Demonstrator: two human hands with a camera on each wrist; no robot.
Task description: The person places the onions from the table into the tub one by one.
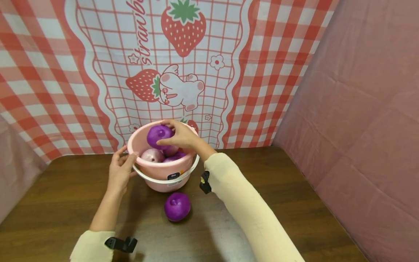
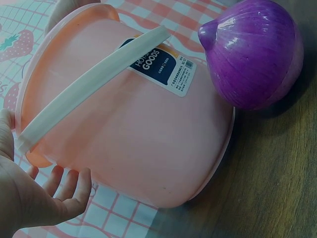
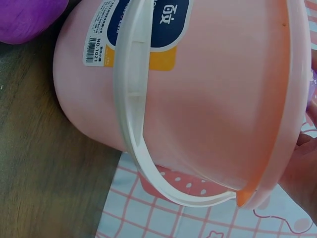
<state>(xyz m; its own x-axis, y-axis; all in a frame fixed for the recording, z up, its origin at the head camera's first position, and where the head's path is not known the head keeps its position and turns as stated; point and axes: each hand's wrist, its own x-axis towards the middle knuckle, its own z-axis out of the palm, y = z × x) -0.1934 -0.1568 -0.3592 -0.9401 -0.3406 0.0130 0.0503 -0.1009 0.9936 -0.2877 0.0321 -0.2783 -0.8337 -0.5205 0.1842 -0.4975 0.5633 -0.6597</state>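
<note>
A pink bucket [image 1: 157,169] with a white handle [image 1: 194,165] stands near the back of the table, several onions inside it. My left hand [image 1: 119,171] holds the bucket's left rim; in the left wrist view its thumb is at the rim and the fingers bend against the outer wall. Over the bucket's opening, my right hand [image 1: 181,136] grips a purple onion [image 1: 157,136]. Below that onion lie a paler onion [image 1: 152,155] and other purple ones, partly hidden. Another purple onion [image 1: 177,206] sits on the table in front of the bucket.
The brown wooden table [image 1: 268,182] reaches back to a red-and-white checked cloth [image 1: 278,65] with strawberry prints. A plain pink cloth [image 1: 370,120] hangs along the right side. A label [image 2: 161,67] is stuck on the bucket's front.
</note>
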